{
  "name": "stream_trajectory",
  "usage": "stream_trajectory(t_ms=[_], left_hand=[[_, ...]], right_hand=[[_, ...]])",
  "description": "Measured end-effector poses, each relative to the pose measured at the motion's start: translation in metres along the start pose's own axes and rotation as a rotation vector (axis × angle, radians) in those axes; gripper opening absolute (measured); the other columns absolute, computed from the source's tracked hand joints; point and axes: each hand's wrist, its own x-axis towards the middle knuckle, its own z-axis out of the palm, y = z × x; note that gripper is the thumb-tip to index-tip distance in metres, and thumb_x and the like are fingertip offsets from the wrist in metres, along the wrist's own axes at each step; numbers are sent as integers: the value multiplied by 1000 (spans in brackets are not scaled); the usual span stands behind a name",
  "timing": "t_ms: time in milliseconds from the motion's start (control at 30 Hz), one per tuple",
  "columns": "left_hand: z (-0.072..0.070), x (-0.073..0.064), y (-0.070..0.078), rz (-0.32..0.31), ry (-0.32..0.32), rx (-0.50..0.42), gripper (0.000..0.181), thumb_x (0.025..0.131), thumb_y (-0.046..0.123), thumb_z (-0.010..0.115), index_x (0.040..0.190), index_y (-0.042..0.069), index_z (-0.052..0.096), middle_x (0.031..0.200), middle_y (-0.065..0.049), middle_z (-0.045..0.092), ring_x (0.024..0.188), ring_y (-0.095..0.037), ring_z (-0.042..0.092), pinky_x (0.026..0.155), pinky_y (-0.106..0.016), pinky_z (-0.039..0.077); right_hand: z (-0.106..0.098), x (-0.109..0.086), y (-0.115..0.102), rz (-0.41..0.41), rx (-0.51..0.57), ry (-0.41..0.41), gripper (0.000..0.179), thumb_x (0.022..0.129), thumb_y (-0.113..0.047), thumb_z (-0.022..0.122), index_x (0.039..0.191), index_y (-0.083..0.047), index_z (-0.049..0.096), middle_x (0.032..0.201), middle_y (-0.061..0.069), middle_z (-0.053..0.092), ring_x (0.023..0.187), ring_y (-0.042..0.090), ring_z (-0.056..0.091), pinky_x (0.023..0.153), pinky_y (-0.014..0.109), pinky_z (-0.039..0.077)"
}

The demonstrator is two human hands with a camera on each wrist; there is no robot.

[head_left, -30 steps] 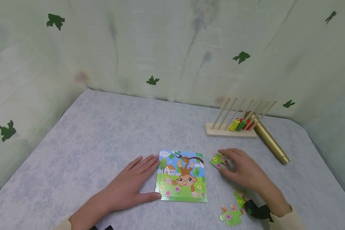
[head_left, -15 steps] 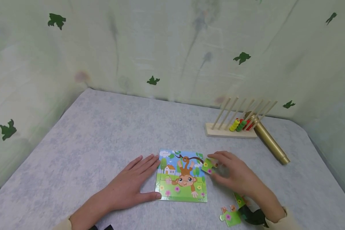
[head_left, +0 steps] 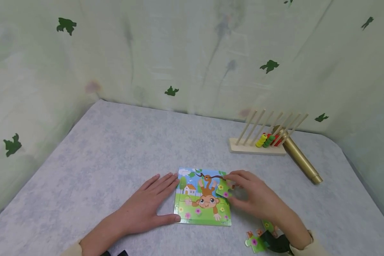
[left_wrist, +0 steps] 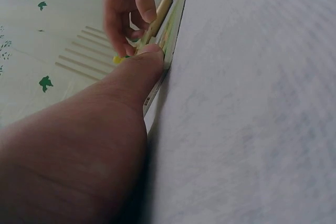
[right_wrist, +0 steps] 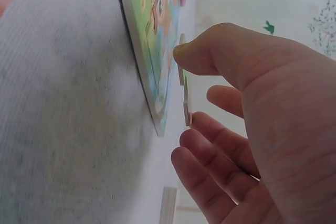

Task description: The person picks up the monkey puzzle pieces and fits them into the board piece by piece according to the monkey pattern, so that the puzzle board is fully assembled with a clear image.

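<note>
A square picture board (head_left: 202, 211) with an upside-down monkey, a house and flowers lies flat on the table. My left hand (head_left: 144, 206) rests palm down with fingers straight, its fingertips and thumb at the board's left edge. My right hand (head_left: 256, 193) pinches a green jigsaw piece (head_left: 222, 188) with a flower print between thumb and fingers, above the board's right side. In the right wrist view the piece (right_wrist: 184, 80) shows edge-on, raised off the board. Two more jigsaw pieces (head_left: 255, 243) lie near the right forearm, partly hidden by the wrist strap.
A wooden peg stand (head_left: 256, 150) with yellow, green and red beads stands at the back right. Behind and beside it lies a gold-coloured tube (head_left: 302, 161). A pale curtain (head_left: 192, 53) with green bird shapes hangs behind the table (head_left: 131, 142).
My right hand has carried the pinched jigsaw piece leftward, from beside the board to over its right part. The left hand stays in place.
</note>
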Motion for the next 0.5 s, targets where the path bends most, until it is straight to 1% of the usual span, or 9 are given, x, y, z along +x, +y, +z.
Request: stream_trajectory(t_ms=[133, 267, 367, 500], left_hand=[[0, 0, 0, -13, -18, -9, 97, 93, 78, 48, 163, 13, 32, 171, 2, 25, 159, -19, 21, 128, -38, 9], [0, 1, 0, -22, -30, -13, 98, 93, 79, 48, 163, 13, 31, 171, 2, 24, 159, -18, 20, 128, -39, 9], [0, 1, -1, -24, -34, -10, 98, 93, 79, 47, 163, 14, 31, 171, 3, 23, 159, -17, 19, 128, -39, 9], [0, 1, -1, -22, -34, -2, 98, 93, 80, 46, 164, 14, 30, 171, 3, 23, 159, -17, 18, 128, -38, 9]], right_hand=[[1, 5, -8, -35, 14, -10, 52, 86, -25, 83, 136, -23, 66, 133, -2, 62, 109, 11, 63, 88, 39, 60], [2, 10, -16, -70, 15, -21, 50, 86, -27, 83, 133, -22, 68, 133, -2, 63, 117, 15, 63, 93, 41, 60], [3, 13, -20, -75, 17, -46, 49, 87, -27, 82, 134, -22, 67, 133, -3, 63, 122, 17, 62, 95, 41, 59], [5, 17, -25, -91, 30, -70, 51, 88, -27, 81, 137, -24, 66, 135, -5, 62, 122, 16, 61, 95, 40, 59]])
